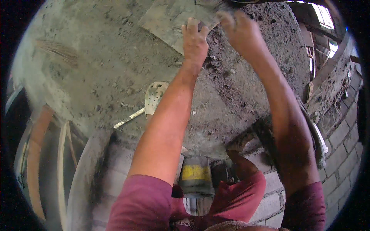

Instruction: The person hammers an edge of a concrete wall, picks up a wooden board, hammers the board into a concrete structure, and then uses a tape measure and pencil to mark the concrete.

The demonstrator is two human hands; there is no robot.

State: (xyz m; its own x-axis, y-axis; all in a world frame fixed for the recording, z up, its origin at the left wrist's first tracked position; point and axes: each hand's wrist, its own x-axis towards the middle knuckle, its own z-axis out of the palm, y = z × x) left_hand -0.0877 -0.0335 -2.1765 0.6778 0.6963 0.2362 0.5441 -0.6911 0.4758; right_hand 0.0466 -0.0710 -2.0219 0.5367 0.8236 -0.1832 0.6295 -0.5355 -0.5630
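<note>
A flat grey slab [163, 25] with straight edges lies on the dusty, rough grey surface at the far middle. My left hand [195, 44] is on the slab near its front corner, its fingers stretched out and apart. Something small and dark shows between those fingers, too little to name. Just to the right, past the slab's right edge, my right hand [243, 32] hovers over or touches dark crumbly soil [269, 30]. Motion smears its bent fingers, so I cannot make out whether they hold anything.
Nearer me lie a white perforated shoe [156, 94] and a pale stick [129, 118]. A bundle of thin twigs [58, 52] rests at the far left. A yellow-banded container [195, 174] stands below the front edge. Wooden planks [37, 161] lean at left; a block wall [343, 154] runs at right.
</note>
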